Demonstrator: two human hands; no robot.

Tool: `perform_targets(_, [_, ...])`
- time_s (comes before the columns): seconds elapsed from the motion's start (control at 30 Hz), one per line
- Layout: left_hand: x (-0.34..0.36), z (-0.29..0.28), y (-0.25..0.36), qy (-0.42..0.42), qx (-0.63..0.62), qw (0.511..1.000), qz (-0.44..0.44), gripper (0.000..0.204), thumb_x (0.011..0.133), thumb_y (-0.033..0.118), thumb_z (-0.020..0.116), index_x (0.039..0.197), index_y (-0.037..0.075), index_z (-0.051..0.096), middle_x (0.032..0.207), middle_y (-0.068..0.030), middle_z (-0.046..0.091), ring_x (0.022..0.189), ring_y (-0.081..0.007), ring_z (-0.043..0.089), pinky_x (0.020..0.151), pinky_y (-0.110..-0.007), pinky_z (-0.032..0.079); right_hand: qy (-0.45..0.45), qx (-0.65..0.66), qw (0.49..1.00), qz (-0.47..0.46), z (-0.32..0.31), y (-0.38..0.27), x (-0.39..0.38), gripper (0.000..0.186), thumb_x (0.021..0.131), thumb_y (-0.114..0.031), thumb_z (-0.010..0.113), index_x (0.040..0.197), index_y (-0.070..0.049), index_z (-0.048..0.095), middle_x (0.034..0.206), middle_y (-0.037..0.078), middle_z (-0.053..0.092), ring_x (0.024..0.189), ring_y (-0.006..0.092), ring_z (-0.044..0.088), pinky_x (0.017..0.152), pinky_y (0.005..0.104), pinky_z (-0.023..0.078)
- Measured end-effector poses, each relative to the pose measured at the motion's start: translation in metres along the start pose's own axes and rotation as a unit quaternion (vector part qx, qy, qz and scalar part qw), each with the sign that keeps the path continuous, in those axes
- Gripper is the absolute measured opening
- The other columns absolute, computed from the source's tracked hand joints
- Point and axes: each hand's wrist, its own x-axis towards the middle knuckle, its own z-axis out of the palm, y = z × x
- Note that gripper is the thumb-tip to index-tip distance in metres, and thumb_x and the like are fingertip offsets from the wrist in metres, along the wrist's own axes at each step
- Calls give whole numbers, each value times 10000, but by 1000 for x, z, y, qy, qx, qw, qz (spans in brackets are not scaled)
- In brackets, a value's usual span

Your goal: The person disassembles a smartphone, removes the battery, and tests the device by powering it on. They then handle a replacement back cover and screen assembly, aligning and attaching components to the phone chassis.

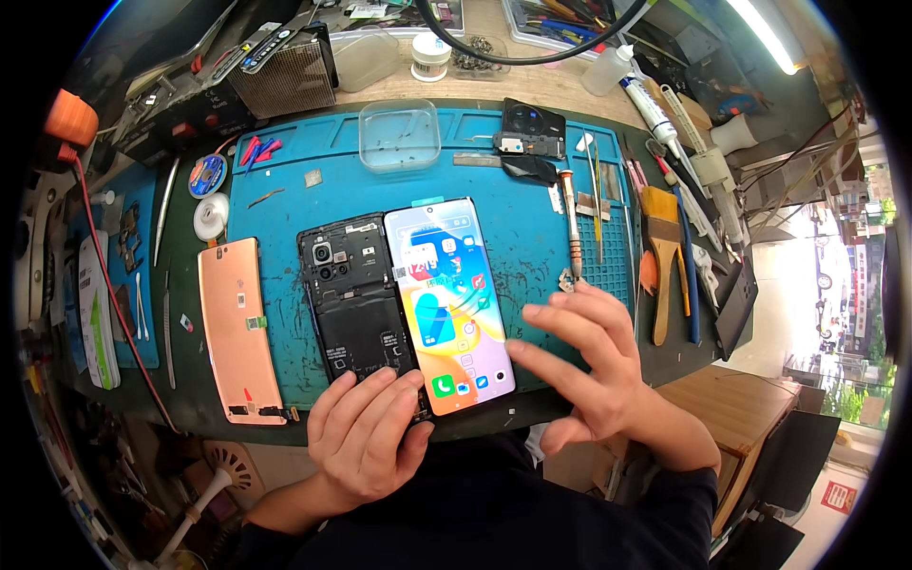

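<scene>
An opened phone body (353, 294), black with its camera module and battery showing, lies on the blue work mat (285, 211). Against its right side lies a lit phone screen (458, 328) showing a home page of app icons. My left hand (366, 439) grips the lower end of the phone body, fingers over the top and thumb by the bottom edge. Fingers spread and holding nothing, my right hand (598, 366) hovers by the screen's lower right edge; whether the index fingertip touches it I cannot tell. A copper-coloured panel (237, 328) lies to the left.
Beyond the phone stand a clear plastic box (399, 138) and a black phone back cover (530, 123). A screwdriver (570, 223), tweezers (596, 195) and a wide brush (662, 256) lie at right. Solder spools (207, 177) and a red cable (104, 271) are at left.
</scene>
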Motion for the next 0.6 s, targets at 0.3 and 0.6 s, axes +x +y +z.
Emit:
perform_targets(0.3, [0,-1,0,-5,5,1000,1,286,1009,241,659,1217,44,659,1130,-73,787,1114,-236,711,1053,-411,492,-46,-3,999,18,2,-4,19,830,895,-778,526,1321,-87,696,1447,176,559,1292,367,528,1094,573,411])
perform_targets(0.6, [-1,-1,-1,-6,5,1000,4,288,1001,241,667,1220,54,661,1141,-66,784,1124,-229,706,1055,-408,490,-66,-1,997,29,9,-4,22,810,875,-768,563,1330,-109,682,1482,173,529,1343,370,498,1118,580,382])
